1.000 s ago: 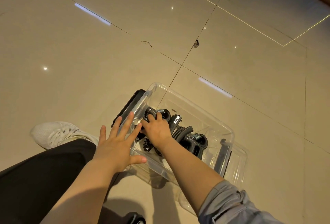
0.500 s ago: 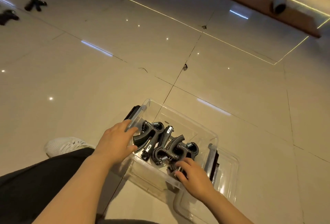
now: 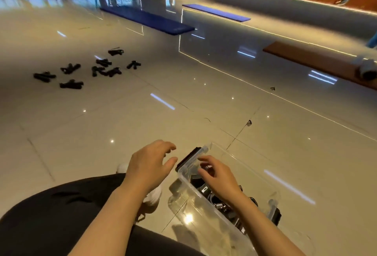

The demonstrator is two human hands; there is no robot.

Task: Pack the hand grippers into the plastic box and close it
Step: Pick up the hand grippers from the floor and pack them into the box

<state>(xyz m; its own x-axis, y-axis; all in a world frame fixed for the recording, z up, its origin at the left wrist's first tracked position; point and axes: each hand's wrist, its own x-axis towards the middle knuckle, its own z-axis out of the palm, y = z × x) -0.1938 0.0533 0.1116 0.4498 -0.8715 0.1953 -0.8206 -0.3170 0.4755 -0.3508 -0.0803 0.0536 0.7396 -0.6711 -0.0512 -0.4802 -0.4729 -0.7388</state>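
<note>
Plastic box (image 3: 228,200) under relaxed right grip (image 3: 219,176); left grip (image 3: 150,163) released beside it.

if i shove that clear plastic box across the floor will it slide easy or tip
The clear plastic box would probably slide rather than tip: it sits low and wide on glossy floor tiles. The hand grippers already inside likely add weight, keeping it planted but harder to push. Its thin walls may flex if pushed near the rim.

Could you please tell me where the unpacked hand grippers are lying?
The black hand grippers lie scattered on the glossy beige floor tiles, far upper left in the head view.
</note>
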